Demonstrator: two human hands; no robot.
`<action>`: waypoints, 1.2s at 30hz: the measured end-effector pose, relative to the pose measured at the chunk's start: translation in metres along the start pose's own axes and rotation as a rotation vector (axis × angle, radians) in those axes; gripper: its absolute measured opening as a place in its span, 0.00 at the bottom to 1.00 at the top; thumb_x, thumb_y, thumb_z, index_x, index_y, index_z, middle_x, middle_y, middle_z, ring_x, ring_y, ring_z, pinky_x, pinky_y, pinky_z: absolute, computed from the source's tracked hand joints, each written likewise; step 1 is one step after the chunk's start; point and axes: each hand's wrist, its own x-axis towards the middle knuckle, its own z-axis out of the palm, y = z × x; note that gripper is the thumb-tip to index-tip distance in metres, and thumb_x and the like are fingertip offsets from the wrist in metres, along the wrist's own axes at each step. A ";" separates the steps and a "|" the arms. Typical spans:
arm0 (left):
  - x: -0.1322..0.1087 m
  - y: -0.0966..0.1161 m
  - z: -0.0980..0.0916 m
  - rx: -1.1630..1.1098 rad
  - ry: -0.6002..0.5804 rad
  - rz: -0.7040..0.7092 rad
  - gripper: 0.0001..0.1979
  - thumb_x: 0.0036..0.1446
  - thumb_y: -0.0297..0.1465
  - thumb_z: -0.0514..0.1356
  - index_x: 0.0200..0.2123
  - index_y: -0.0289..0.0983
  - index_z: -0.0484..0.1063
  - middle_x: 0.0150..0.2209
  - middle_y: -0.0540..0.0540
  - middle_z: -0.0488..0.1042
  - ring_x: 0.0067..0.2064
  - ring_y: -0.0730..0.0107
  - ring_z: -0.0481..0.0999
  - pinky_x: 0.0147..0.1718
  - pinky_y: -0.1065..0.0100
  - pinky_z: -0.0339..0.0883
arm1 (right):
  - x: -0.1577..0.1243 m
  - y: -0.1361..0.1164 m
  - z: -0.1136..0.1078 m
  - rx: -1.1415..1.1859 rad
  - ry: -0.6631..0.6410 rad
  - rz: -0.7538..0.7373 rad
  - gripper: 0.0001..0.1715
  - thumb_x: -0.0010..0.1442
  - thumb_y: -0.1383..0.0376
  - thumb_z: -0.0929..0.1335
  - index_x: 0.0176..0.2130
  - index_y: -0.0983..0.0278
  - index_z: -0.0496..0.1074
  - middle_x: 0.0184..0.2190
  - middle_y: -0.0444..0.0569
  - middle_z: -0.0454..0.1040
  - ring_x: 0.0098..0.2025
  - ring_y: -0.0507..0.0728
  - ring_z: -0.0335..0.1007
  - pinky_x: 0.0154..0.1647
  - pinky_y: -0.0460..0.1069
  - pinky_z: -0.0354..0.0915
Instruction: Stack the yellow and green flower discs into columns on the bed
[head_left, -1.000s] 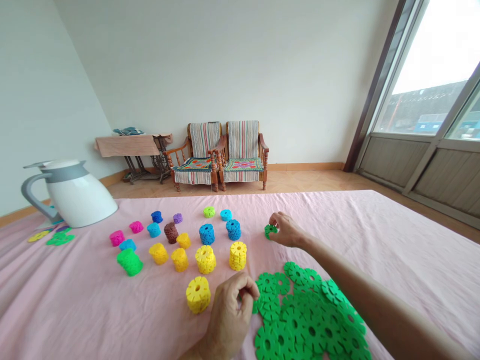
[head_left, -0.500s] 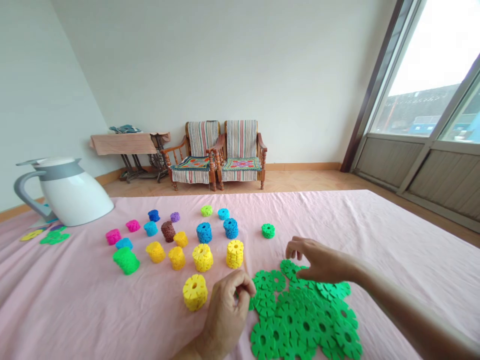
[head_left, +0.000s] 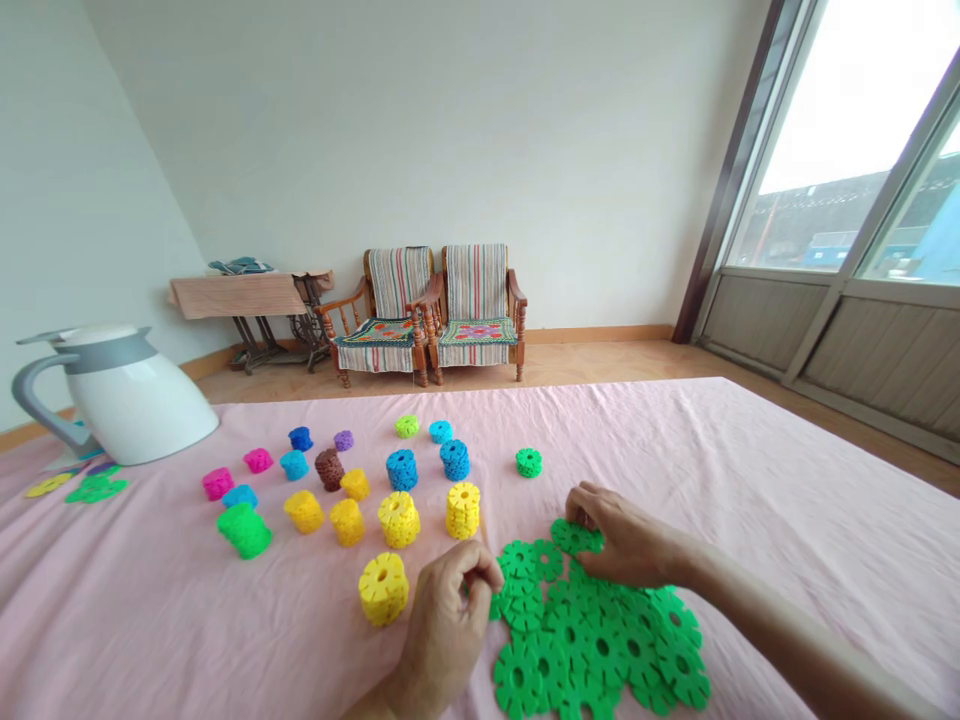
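Note:
A spread pile of green flower-shaped plastic discs (head_left: 570,635) lies on the pink tablecloth before me. My right hand (head_left: 626,535) is at the far edge of this pile, its fingers and thumb closing on a green disc (head_left: 576,537) that looks slightly tilted. Left of the pile, my left hand (head_left: 454,615) is curled with thumb and forefinger together. A bit of green shows between those fingers; how many discs it holds is hidden. Beside it stands a yellow stack of discs (head_left: 383,590). A short green stack (head_left: 529,462) stands beyond the pile.
More stacks stand to the left and farther back, including a tall yellow stack (head_left: 463,510), a blue stack (head_left: 454,460), a brown stack (head_left: 328,469) and a leaning green stack (head_left: 244,530). A white jug (head_left: 139,400) with a grey handle stands at the far left, near loose discs (head_left: 97,487).
My right hand has come down onto the far edge of the green pile and taken hold of a disc. The left hand stays curled in place. The view has shifted slightly.

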 end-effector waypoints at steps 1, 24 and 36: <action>0.000 0.000 0.000 0.000 -0.002 -0.003 0.12 0.45 0.19 0.47 0.22 0.37 0.67 0.21 0.52 0.69 0.25 0.72 0.70 0.26 0.74 0.61 | 0.000 0.001 0.002 -0.005 0.022 0.002 0.13 0.43 0.70 0.67 0.33 0.64 0.64 0.32 0.47 0.66 0.33 0.54 0.62 0.34 0.49 0.60; -0.001 0.005 -0.002 -0.005 0.006 -0.005 0.12 0.47 0.18 0.48 0.22 0.37 0.66 0.21 0.51 0.69 0.25 0.72 0.70 0.27 0.74 0.62 | 0.107 0.023 0.011 0.045 0.282 0.116 0.16 0.43 0.68 0.69 0.36 0.66 0.66 0.35 0.50 0.68 0.35 0.56 0.66 0.36 0.50 0.62; 0.002 0.009 -0.003 -0.024 0.015 0.007 0.11 0.46 0.19 0.48 0.21 0.37 0.67 0.20 0.51 0.69 0.24 0.72 0.70 0.26 0.75 0.62 | 0.027 0.004 -0.019 0.043 -0.047 -0.087 0.14 0.45 0.73 0.68 0.35 0.63 0.71 0.34 0.47 0.71 0.34 0.53 0.69 0.37 0.48 0.64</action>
